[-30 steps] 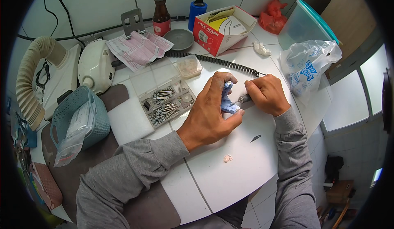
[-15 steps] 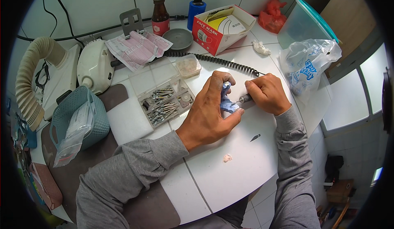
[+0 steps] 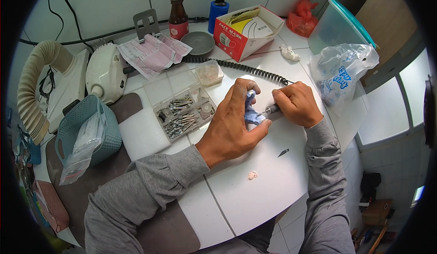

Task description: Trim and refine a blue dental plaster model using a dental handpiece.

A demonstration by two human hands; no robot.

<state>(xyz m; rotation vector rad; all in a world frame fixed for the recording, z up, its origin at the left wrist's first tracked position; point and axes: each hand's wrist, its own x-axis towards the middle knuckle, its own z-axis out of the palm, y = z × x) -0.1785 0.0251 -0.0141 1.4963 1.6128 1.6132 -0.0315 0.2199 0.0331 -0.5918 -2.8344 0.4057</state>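
Note:
My left hand [image 3: 230, 122] is closed round a small pale-blue piece [image 3: 253, 116] that looks like a dental cast, gripped between thumb and fingers. The hand covers part of it. In my right hand [image 3: 298, 104] is a grey rotary handpiece [image 3: 272, 109], pointing left. Its thin bit meets the lower part of the blue piece, or comes very close; I cannot tell which. Below the hands lies a small dark blade [image 3: 283, 152], with a pale pink crumbly lump [image 3: 252, 175] farther down. Left of my left hand, an open clear box [image 3: 180, 115] holds many burs.
A black coiled cord [image 3: 246, 68] runs behind my hands. Beyond stand a mask box [image 3: 243, 35], a grey dish [image 3: 197, 43] and a brown bottle [image 3: 177, 15]. At left are a blue basket [image 3: 109, 126] and a white machine [image 3: 105, 72]; at right, a plastic bag [image 3: 339, 72].

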